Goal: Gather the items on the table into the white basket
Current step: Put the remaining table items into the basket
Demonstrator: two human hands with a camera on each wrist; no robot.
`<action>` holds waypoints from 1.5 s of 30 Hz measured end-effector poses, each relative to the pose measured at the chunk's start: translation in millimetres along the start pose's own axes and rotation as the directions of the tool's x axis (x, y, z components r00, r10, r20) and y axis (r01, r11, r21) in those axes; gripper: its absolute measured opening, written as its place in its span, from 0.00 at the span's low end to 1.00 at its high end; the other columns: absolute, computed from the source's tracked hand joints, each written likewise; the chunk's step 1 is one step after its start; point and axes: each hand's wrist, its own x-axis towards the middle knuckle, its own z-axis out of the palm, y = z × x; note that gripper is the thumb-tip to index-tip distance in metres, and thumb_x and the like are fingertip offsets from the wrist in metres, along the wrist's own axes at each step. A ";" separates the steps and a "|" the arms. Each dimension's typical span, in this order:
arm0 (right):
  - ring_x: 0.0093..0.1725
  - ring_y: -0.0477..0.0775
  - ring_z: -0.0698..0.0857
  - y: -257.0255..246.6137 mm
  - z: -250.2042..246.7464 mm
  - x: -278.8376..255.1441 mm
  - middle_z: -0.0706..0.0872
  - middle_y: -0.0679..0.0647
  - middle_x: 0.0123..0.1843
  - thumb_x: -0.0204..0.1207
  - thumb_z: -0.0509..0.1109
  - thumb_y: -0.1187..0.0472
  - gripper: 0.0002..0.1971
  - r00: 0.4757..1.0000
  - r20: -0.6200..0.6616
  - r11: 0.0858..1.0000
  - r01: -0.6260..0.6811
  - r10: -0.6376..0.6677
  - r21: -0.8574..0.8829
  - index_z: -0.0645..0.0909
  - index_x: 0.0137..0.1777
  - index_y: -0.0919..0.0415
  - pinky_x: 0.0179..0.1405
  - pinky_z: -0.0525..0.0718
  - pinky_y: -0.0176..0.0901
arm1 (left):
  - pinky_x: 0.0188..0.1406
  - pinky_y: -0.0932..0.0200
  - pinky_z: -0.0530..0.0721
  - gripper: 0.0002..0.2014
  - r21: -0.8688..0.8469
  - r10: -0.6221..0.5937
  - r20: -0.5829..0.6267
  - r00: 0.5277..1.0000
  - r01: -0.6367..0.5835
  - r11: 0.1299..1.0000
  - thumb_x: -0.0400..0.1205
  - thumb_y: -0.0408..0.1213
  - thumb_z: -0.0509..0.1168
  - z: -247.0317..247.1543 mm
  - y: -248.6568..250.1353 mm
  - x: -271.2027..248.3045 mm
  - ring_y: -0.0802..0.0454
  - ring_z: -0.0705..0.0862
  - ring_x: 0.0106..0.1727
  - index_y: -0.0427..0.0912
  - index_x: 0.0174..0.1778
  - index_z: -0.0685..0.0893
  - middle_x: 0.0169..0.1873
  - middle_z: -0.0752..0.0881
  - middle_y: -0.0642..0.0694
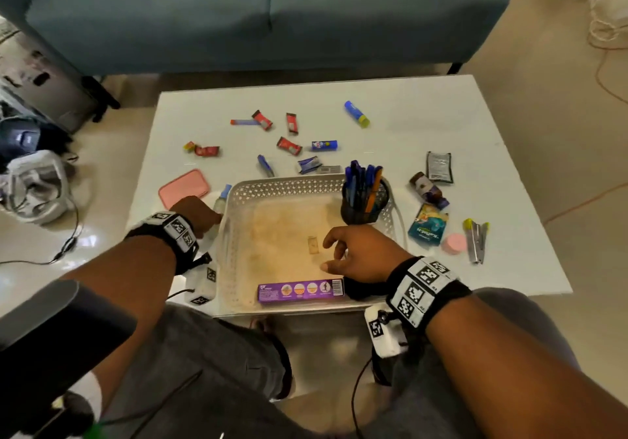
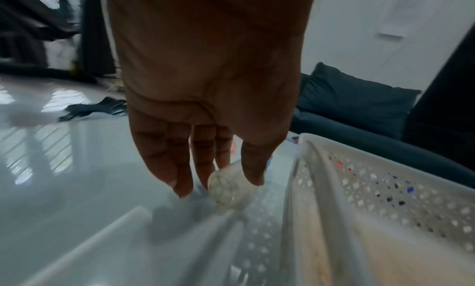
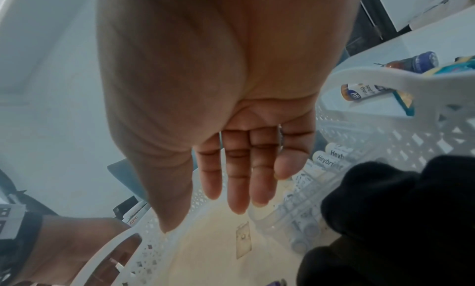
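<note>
The left hand (image 1: 197, 212) is half hidden behind its wristband in the head view, and the small clear plastic bottle with a blue cap (image 1: 221, 201) under it blurs badly on the left wrist camera. There the grip shows thumb and fingers (image 2: 180, 168) closing round the bottle's base, pinching it just beside the white perforated plastic basket (image 1: 238, 197) on the white glossy desk (image 1: 424, 116). The right hand (image 1: 353, 255) hangs over the basket's floor, fingers spread and loosely bent, holding nothing. Inside the basket: a purple rectangular carton (image 1: 300, 291) along the near wall, a black mesh pen cup full of blue pens (image 1: 365, 197) in the far right corner, and a dark bundle (image 3: 393, 219) I can't make out. Wrappers and tubes lie scattered across the desk beyond.
</note>
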 end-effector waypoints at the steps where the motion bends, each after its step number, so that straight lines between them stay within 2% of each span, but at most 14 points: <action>1: 0.43 0.41 0.84 1.2 -0.5 0.2 0.86 0.41 0.46 0.70 0.78 0.40 0.21 1.000 -0.002 1.000 0.002 -0.002 0.009 0.82 0.61 0.45 0.45 0.83 0.40 | 0.53 0.45 0.91 0.21 0.075 0.031 0.004 1.000 -0.031 0.997 0.81 0.50 0.71 0.3 4.9 -3.4 0.35 0.92 0.45 0.33 0.37 0.86 0.43 0.92 0.32; 3: 0.43 0.41 0.84 0.8 -0.6 0.7 0.86 0.41 0.46 0.70 0.78 0.40 0.22 1.000 -0.011 1.000 0.006 -0.005 0.024 0.82 0.62 0.45 0.45 0.83 0.39 | 0.54 0.47 0.90 0.22 0.173 0.066 0.003 0.998 -0.066 0.983 0.85 0.51 0.65 -0.3 7.1 -6.9 0.36 0.91 0.48 0.32 0.39 0.86 0.45 0.92 0.32; 7: 0.44 0.40 0.84 1.0 -1.6 -2.0 0.86 0.41 0.45 0.71 0.78 0.40 0.22 0.999 -0.049 0.999 0.007 -0.005 0.044 0.82 0.62 0.45 0.46 0.83 0.39 | 0.58 0.42 0.89 0.29 0.058 0.023 0.002 1.000 -0.023 0.998 0.88 0.55 0.59 -16.4 0.8 -21.0 0.34 0.91 0.46 0.27 0.54 0.86 0.45 0.90 0.30; 11: 0.44 0.39 0.85 -17.1 -5.2 -12.6 0.86 0.39 0.47 0.72 0.77 0.40 0.20 0.989 -0.129 0.996 0.079 -0.073 0.044 0.83 0.62 0.45 0.45 0.83 0.38 | 0.54 0.42 0.89 0.19 0.086 0.298 -0.116 0.947 -0.289 0.953 0.87 0.52 0.64 -40.6 2.8 -68.0 0.34 0.90 0.47 0.36 0.55 0.84 0.48 0.89 0.30; 16: 0.42 0.41 0.86 -52.8 -18.9 -32.1 0.86 0.39 0.49 0.74 0.76 0.40 0.19 0.959 -0.220 0.979 0.196 -0.177 0.064 0.82 0.61 0.44 0.44 0.84 0.38 | 0.55 0.48 0.86 0.21 0.193 0.464 0.147 0.873 -0.486 0.853 0.84 0.54 0.68 -7.6 14.8 -141.2 0.42 0.90 0.48 0.37 0.45 0.91 0.44 0.92 0.39; 20: 0.43 0.39 0.85 -26.9 -31.0 -63.6 0.87 0.40 0.46 0.75 0.78 0.46 0.15 0.935 -0.325 0.983 0.173 -0.144 0.064 0.84 0.59 0.46 0.44 0.83 0.36 | 0.51 0.51 0.86 0.23 0.233 0.395 0.167 0.903 -0.426 0.874 0.84 0.54 0.64 25.3 10.4 -162.3 0.44 0.89 0.43 0.41 0.31 0.84 0.35 0.91 0.41; 22: 0.43 0.38 0.85 0.2 -39.7 -68.5 0.89 0.42 0.44 0.73 0.79 0.50 0.12 0.928 -0.371 0.990 0.075 -0.027 0.118 0.86 0.55 0.49 0.46 0.84 0.38 | 0.50 0.51 0.87 0.21 0.226 0.321 0.148 0.935 -0.348 0.910 0.81 0.56 0.66 31.0 2.8 -157.7 0.45 0.89 0.41 0.43 0.29 0.82 0.29 0.88 0.45; 24: 0.44 0.45 0.88 34.9 -50.8 -78.1 0.90 0.48 0.41 0.73 0.81 0.53 0.09 0.855 -0.488 0.963 -0.045 0.174 0.265 0.88 0.50 0.53 0.46 0.83 0.38 | 0.46 0.53 0.88 0.21 0.226 0.270 0.107 0.957 -0.288 0.931 0.76 0.59 0.70 33.8 3.4 -161.0 0.47 0.90 0.38 0.42 0.34 0.83 0.27 0.87 0.47; 27: 0.53 0.60 0.88 76.1 -67.7 -80.2 0.92 0.59 0.50 0.73 0.79 0.53 0.07 0.677 -0.594 0.884 -0.197 0.436 0.425 0.89 0.43 0.56 0.54 0.83 0.47 | 0.40 0.57 0.89 0.21 0.186 0.211 0.017 0.977 -0.210 0.960 0.70 0.58 0.75 29.1 9.8 -159.2 0.53 0.90 0.28 0.41 0.39 0.87 0.25 0.90 0.47; 29: 0.56 0.64 0.87 93.0 -72.8 -76.9 0.91 0.61 0.53 0.75 0.77 0.52 0.11 0.646 -0.543 0.834 -0.307 0.537 0.459 0.90 0.47 0.60 0.55 0.81 0.47 | 0.40 0.55 0.91 0.20 0.174 0.187 -0.002 0.982 -0.184 0.967 0.69 0.56 0.76 26.8 13.8 -158.8 0.52 0.91 0.28 0.41 0.42 0.88 0.29 0.91 0.47; 34: 0.56 0.68 0.87 114.0 -84.2 -48.0 0.90 0.64 0.57 0.76 0.75 0.46 0.21 0.637 -0.495 0.805 -0.417 0.590 0.423 0.89 0.53 0.66 0.58 0.85 0.53 | 0.39 0.56 0.91 0.19 0.200 0.172 0.004 0.985 -0.169 0.965 0.63 0.50 0.82 31.9 13.8 -158.7 0.52 0.91 0.33 0.44 0.40 0.83 0.36 0.90 0.49; 39: 0.65 0.68 0.83 123.4 -86.2 -18.6 0.85 0.63 0.66 0.73 0.75 0.36 0.32 0.625 -0.549 0.825 -0.332 0.555 0.457 0.81 0.67 0.61 0.66 0.79 0.50 | 0.50 0.52 0.89 0.19 0.310 0.196 -0.051 0.979 -0.171 0.935 0.63 0.50 0.84 34.1 12.5 -163.4 0.49 0.88 0.45 0.45 0.42 0.87 0.42 0.88 0.50; 42: 0.63 0.70 0.84 137.0 -83.3 1.4 0.86 0.64 0.65 0.73 0.76 0.40 0.30 0.676 -0.488 0.828 -0.375 0.552 0.417 0.80 0.67 0.60 0.66 0.81 0.54 | 0.53 0.49 0.90 0.19 0.287 0.152 -0.041 0.988 -0.134 0.949 0.63 0.50 0.85 35.6 13.8 -163.4 0.46 0.90 0.46 0.47 0.39 0.83 0.43 0.90 0.48; 45: 0.62 0.72 0.84 142.6 -78.4 10.3 0.84 0.68 0.66 0.76 0.73 0.47 0.27 0.690 -0.484 0.842 -0.411 0.537 0.348 0.78 0.69 0.62 0.66 0.82 0.58 | 0.48 0.56 0.88 0.16 0.290 0.137 0.015 0.991 -0.135 0.947 0.67 0.53 0.83 38.5 13.1 -162.6 0.50 0.89 0.44 0.49 0.40 0.86 0.44 0.91 0.50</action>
